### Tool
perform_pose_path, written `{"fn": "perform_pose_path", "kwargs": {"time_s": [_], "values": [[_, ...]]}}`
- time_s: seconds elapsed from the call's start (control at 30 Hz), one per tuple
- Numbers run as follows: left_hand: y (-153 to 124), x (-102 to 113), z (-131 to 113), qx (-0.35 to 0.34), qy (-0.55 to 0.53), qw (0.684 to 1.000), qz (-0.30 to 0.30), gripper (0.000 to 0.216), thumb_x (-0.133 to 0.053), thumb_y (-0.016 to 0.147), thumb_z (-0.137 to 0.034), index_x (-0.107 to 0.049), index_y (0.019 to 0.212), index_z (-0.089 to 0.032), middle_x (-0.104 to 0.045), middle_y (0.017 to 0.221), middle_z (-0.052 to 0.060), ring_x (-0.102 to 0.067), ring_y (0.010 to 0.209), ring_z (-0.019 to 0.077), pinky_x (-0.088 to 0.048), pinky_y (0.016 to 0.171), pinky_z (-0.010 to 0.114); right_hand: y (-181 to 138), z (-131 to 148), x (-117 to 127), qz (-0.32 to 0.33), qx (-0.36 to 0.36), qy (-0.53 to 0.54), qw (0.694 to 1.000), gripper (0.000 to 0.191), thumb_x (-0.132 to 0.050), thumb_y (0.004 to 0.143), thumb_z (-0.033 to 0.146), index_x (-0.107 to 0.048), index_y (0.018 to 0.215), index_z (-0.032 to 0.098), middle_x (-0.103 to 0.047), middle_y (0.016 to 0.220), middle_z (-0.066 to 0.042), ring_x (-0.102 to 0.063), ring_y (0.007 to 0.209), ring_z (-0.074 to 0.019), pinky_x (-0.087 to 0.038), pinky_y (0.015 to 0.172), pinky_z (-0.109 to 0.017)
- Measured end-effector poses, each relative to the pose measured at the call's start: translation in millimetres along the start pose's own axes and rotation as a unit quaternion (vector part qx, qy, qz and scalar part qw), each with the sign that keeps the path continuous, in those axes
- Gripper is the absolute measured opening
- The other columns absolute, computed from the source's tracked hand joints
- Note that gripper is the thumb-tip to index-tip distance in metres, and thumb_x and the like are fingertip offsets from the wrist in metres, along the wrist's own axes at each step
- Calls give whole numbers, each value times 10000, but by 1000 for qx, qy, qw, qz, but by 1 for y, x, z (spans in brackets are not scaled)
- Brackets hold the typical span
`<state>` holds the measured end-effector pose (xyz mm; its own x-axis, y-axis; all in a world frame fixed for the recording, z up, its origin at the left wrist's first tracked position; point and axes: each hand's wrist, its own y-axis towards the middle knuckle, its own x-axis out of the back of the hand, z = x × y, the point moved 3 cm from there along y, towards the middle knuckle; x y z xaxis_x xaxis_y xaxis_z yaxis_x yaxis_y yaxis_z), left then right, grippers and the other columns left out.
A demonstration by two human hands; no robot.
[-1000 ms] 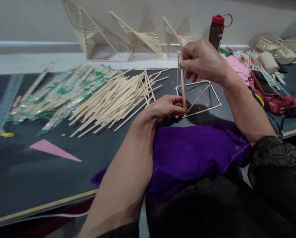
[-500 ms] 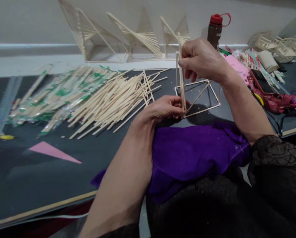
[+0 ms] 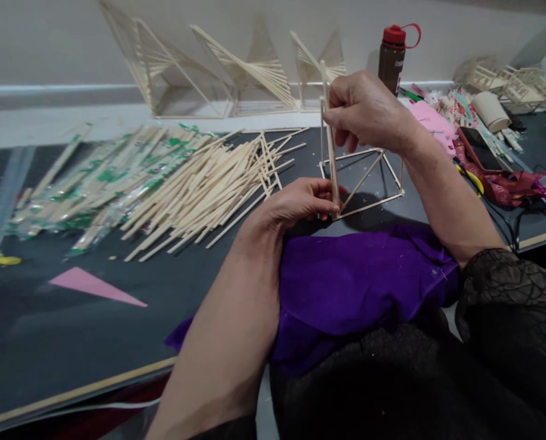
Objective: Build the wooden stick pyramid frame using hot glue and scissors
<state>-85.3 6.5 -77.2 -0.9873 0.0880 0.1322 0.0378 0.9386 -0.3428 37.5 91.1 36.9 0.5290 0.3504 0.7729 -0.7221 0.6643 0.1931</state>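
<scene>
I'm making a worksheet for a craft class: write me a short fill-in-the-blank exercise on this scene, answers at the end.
1. The left hand pinches the upright wooden piece low down, while the right hand grips it nearer the ____.
2. The bottle by the wall has a lid coloured ____.
3. The flat pink piece has the shape of a ____.
4. The cloth near the forearms is ____.

Missing words: top; red; triangle; purple.

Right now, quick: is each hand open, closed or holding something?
Left hand: closed, holding the slim pale wooden stick near its foot.
Right hand: closed, pinching the same near-upright stick higher up.
</scene>
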Motion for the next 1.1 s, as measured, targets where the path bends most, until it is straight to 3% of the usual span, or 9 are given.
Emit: {"fn": "perform_pose_path", "kwargs": {"time_s": [0.5, 0.87, 1.1], "values": [[-1, -1, -1, 16, -10, 1000, 3, 345, -729, 651, -47, -692, 978, -153, -660, 707, 11, -544, 531, 98, -366, 476, 213, 3, -3, -2, 2, 37, 35, 999, 258, -494, 802, 69, -511, 568, 176, -629, 576, 13, -577, 459, -75, -429, 440, -160], [4, 4, 6, -8, 27, 999, 16, 356, -760, 665, -140, -703, 1016, -160, -663, 707, 23, -552, 535, 109, -361, 480, 221, 4, -4, -2, -7, 6, -10, 1000, 193, -569, 808, 108, -535, 634, 184, -685, 645, 10, -611, 537, -77, -404, 464, -140], [8, 6, 8, -18, 38, 999, 15, 375, -780, 653, -169, -717, 1022, -162, -672, 723, 38, -550, 547, 116, -372, 498, 236, 3, -2, 0, -13, 38, -39, 998, 150, -498, 788, 124, -555, 654, 159, -698, 686, -33, -636, 552, -110, -428, 505, -197]]}}
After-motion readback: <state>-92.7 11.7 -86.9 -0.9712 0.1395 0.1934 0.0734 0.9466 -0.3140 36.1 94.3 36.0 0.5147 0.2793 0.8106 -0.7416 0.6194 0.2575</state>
